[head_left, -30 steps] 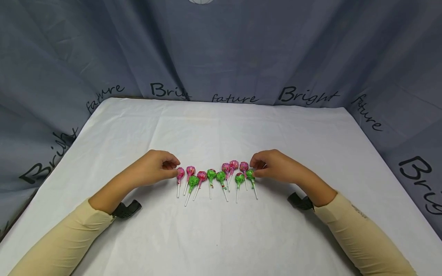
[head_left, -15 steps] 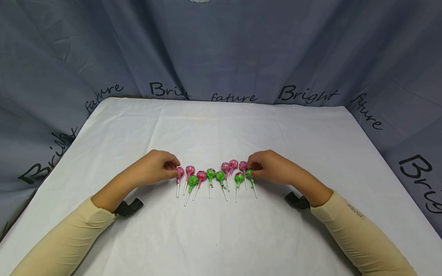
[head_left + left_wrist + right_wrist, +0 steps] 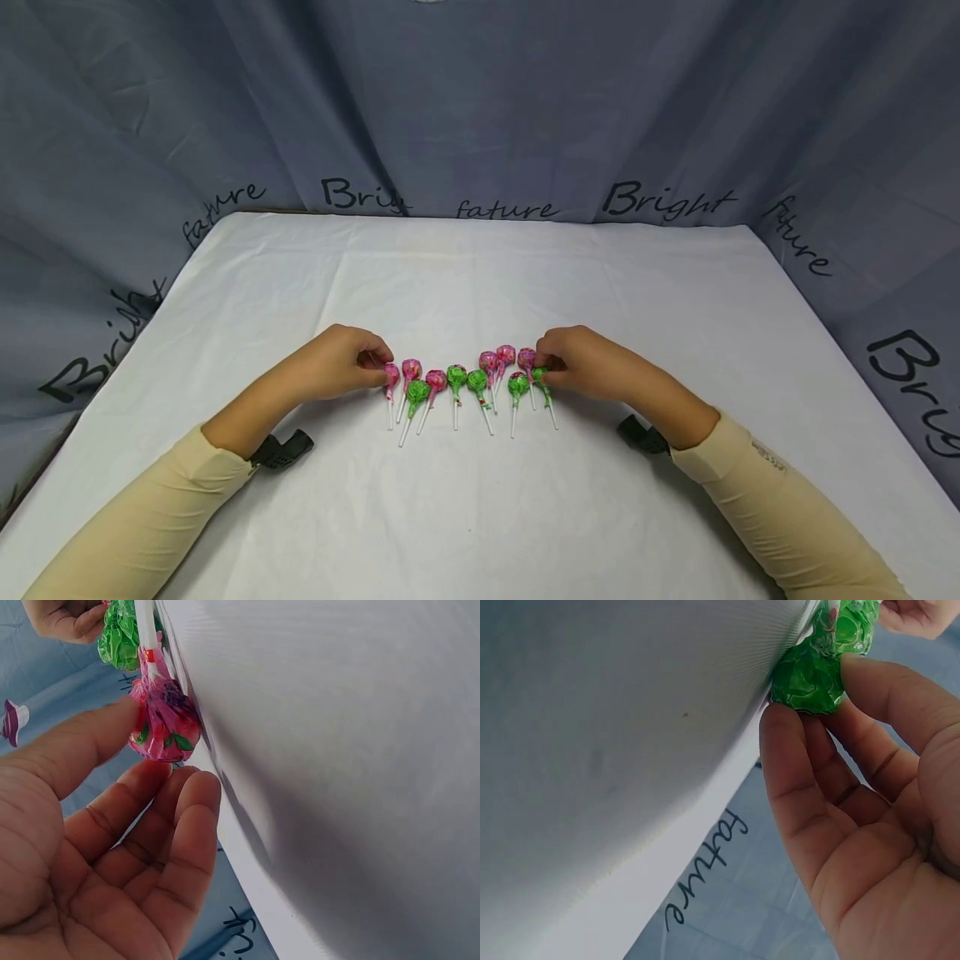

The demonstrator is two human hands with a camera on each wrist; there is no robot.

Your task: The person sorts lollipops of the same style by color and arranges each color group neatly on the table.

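Observation:
A row of wrapped lollipops, pink and green with white sticks, lies across the table. At its left end, my left hand [image 3: 339, 362] holds a pink lollipop [image 3: 166, 724] by its head, thumb on one side and fingertips at the top. At the right end, my right hand [image 3: 585, 360] has thumb and fingers around the head of a green lollipop [image 3: 806, 681]. Close beside that hand lies a pink lollipop [image 3: 527, 357]. Between the hands are more, among them a green lollipop [image 3: 457, 376] and a pink lollipop [image 3: 436, 381]. Sticks point towards me.
A white cloth [image 3: 480, 508] covers the table. Behind it hangs a grey-blue curtain [image 3: 480, 108] with black lettering along the table's edges. Each wrist carries a black camera mount, such as the left mount [image 3: 282, 450].
My right hand has moved slightly left, closing in on the green lollipop. The leftmost pink lollipop has shifted a little right with my left hand. The other lollipops keep their arrangement.

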